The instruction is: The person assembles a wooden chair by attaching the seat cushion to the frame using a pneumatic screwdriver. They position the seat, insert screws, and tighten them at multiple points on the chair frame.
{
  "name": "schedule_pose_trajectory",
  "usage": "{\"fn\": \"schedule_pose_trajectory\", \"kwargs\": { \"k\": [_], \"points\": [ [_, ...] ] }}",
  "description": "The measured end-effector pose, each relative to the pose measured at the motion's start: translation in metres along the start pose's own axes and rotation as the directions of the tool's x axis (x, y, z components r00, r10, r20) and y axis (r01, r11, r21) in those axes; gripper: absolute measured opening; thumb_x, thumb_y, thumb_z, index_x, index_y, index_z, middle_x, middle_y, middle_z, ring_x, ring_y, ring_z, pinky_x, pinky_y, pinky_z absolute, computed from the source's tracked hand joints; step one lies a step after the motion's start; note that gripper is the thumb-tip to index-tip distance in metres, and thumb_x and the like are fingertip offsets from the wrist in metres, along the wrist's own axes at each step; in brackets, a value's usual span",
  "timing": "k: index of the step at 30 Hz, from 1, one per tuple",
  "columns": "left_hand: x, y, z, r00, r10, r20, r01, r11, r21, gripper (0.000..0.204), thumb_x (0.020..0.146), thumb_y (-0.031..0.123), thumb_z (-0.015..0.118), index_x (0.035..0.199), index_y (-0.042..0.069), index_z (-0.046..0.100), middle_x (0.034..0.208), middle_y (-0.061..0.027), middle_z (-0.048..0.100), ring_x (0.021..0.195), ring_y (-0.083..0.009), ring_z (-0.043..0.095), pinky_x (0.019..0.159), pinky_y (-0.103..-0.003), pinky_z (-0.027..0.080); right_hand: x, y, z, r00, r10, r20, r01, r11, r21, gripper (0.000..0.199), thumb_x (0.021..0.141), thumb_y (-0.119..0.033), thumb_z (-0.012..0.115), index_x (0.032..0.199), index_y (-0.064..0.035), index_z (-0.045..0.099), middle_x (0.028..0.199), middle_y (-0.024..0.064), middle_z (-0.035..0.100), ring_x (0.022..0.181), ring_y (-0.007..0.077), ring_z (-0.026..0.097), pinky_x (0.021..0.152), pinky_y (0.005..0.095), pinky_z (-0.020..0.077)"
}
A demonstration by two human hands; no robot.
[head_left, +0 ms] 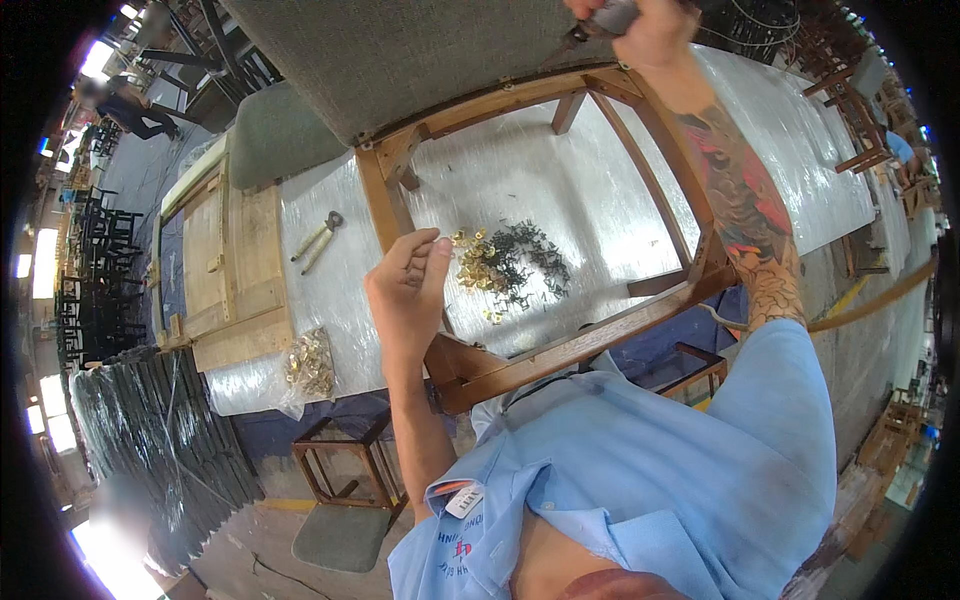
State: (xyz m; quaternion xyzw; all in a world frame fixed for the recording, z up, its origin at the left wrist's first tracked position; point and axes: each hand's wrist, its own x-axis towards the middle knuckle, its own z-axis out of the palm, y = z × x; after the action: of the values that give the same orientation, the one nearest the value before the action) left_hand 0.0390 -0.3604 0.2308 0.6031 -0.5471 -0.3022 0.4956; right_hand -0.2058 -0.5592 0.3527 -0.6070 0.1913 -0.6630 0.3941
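Chair frame lies upside down under both hands: stiff wood, probably heavy, so grip the rails, not the soft seat. My left hand pinches something tiny beside the brass fittings; right hand is closed around a metal tool at the far rail.

A pair of pincers lies on the plastic-covered table, left of the chair frame, and a clear bag of brass fittings sits near the table's front edge. Beside them rests a pale wooden panel, with a grey-green cushion at its far end. Below the table stands a small stool frame over a green seat pad, next to a dark stack of bundled pieces, and more wooden chair frames stand well apart on the right.
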Motion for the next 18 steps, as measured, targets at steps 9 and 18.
{"fn": "schedule_pose_trajectory", "kwargs": {
  "k": [9, 18],
  "points": [
    [0.001, -0.002, -0.002, 0.999, -0.021, -0.043, 0.024, 0.997, 0.071, 0.014, 0.09, 0.009, 0.071, 0.095, -0.004, 0.07, 0.07, -0.0019, 0.065, 0.061, -0.0028, 0.053, 0.056, -0.02, 0.043, 0.015, 0.061, 0.007, 0.984, 0.177, 0.006, -0.177, 0.984, 0.027, 0.011, 0.079, -0.009, 0.057, 0.084, 0.0, 0.059, 0.06, 0.0077, 0.057, 0.049, 0.0173, 0.057, 0.047, 0.0294, 0.0461],
    [0.011, 0.009, 0.006, 0.998, -0.044, -0.041, 0.046, 0.998, 0.053, 0.014, 0.092, 0.01, 0.069, 0.094, -0.004, 0.07, 0.07, 0.0028, 0.06, 0.062, -0.0012, 0.047, 0.055, -0.02, 0.039, 0.029, 0.071, 0.0, 0.981, 0.186, 0.061, -0.181, 0.98, -0.079, 0.01, 0.078, -0.009, 0.059, 0.082, -0.0002, 0.061, 0.06, 0.0091, 0.06, 0.049, 0.0179, 0.058, 0.048, 0.0288, 0.0464]
  ]
}}
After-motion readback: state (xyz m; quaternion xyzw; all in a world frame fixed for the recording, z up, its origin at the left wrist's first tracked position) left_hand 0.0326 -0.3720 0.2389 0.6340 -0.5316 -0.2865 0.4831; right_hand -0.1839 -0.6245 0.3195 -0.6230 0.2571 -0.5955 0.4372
